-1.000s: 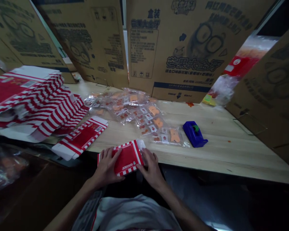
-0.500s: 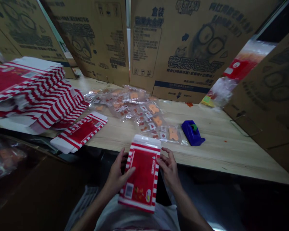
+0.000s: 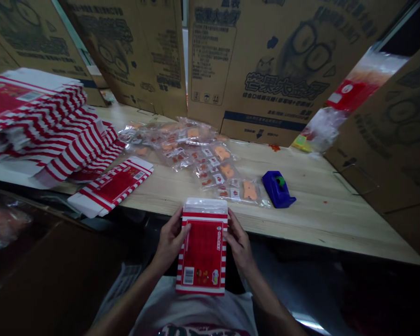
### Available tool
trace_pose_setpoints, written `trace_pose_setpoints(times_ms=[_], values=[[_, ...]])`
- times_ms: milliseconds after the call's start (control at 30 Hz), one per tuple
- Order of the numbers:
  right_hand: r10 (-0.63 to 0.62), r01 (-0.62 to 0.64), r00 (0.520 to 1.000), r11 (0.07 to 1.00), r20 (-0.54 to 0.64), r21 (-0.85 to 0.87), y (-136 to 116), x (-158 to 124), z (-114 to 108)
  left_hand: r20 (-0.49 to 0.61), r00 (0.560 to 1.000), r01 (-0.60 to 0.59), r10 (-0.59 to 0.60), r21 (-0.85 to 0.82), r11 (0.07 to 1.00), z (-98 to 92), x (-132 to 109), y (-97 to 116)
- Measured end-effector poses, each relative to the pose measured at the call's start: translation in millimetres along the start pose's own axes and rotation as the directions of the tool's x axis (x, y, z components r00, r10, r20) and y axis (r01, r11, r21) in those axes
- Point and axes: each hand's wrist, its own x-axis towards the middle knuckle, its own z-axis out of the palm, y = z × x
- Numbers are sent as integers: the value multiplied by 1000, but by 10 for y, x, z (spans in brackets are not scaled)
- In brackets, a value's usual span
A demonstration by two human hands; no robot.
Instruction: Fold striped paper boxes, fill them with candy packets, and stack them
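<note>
Head view: red-striped carton (image 3: 203, 254), long axis pointing away from the body, held just short of the tabletop (image 3: 322, 219) edge; left hand (image 3: 171, 240) and right hand (image 3: 238, 242) grip opposite long sides, equally near.

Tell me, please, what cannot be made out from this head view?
- Small print on the red-and-white striped box: too small to read.
- Some fingertips of the left hand and right hand: hidden behind that box.
- Stack of flat boxes: cut off by the left edge.
- Labels in the plastic packets: too small to read.
</note>
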Motion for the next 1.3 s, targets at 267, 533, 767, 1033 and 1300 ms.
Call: trace_pose_setpoints(times_ms=[267,533,767,1033,1300], values=[[22,-28,999,969,-24,-247,169,-11,-153,258,963,7,-76,257,966,-107,39,-80],[-207,201,978,916,20,-346,163,135,-308,245,963,-234,114,542,807,158,276,71],[-232,177,959,939,-165,-296,43,221,-298,-85,969,240,-234,64,969,488,496,30],[61,-75,991,991,-123,-112,-95,242,-400,209,955,174,-211,184,967,421,667,96],[59,-64,998,953,-24,-298,-112,457,-139,380,925,-187,-23,506,842,-129,787,125]])
